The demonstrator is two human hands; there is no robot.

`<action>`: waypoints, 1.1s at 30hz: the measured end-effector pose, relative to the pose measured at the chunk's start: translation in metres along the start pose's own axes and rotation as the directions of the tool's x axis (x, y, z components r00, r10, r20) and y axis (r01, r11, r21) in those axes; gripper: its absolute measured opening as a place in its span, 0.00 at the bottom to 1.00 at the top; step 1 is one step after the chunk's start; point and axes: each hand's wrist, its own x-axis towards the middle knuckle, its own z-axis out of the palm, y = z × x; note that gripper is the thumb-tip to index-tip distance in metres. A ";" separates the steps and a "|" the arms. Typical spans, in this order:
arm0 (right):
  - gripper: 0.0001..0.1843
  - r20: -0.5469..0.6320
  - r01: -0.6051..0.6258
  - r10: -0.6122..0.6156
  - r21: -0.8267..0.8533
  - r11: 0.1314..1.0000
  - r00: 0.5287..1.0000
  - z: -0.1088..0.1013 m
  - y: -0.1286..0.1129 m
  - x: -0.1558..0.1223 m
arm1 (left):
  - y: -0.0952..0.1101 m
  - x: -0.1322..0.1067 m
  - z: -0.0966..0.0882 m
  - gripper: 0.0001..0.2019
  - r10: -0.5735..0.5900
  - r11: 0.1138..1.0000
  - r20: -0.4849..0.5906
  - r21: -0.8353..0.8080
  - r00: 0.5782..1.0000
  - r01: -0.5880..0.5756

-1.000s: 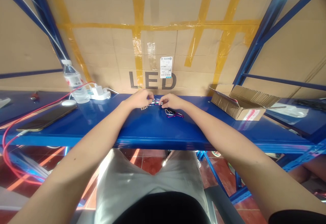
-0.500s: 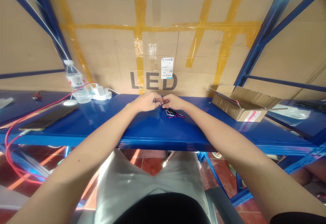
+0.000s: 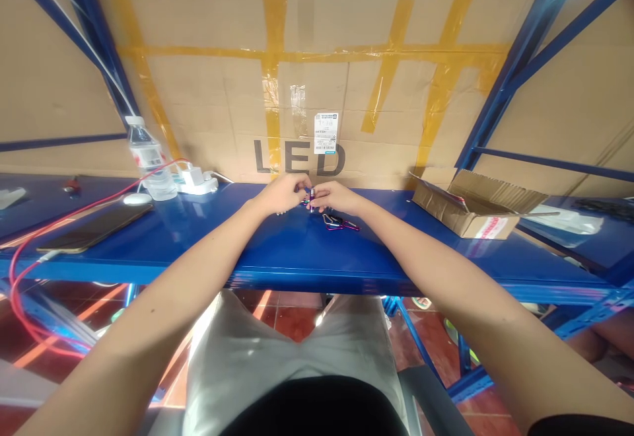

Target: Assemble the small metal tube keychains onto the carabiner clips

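My right hand (image 3: 339, 196) pinches a small purple cylinder with a silver top (image 3: 312, 199), which stands upright over the blue table (image 3: 317, 251). Close by on the left, my left hand (image 3: 286, 193) has its fingers curled near the cylinder's top; whether they touch it or hold something small is hidden. A few tiny shiny pieces (image 3: 281, 213) show under the left hand, too small to name. Just in front of the right hand lie several carabiner-like clips (image 3: 341, 223), silver, black and magenta.
An open cardboard box (image 3: 470, 208) stands at the right. To the left are a water bottle (image 3: 151, 162), a white power strip with a plug (image 3: 195, 183) and a phone (image 3: 94, 228) on a red cable (image 3: 22, 251). A large cardboard sheet (image 3: 222, 106) rises behind the table.
The purple cylinder is now upright in my right hand's fingers. My left hand has lifted slightly and its fingers have come apart from the right hand's fingertips.
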 end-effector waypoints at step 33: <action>0.09 -0.030 0.080 -0.100 -0.392 0.916 0.995 0.005 -0.002 -0.001 | -0.029 0.000 0.001 0.05 -0.285 0.953 0.307 0.188 0.908 0.236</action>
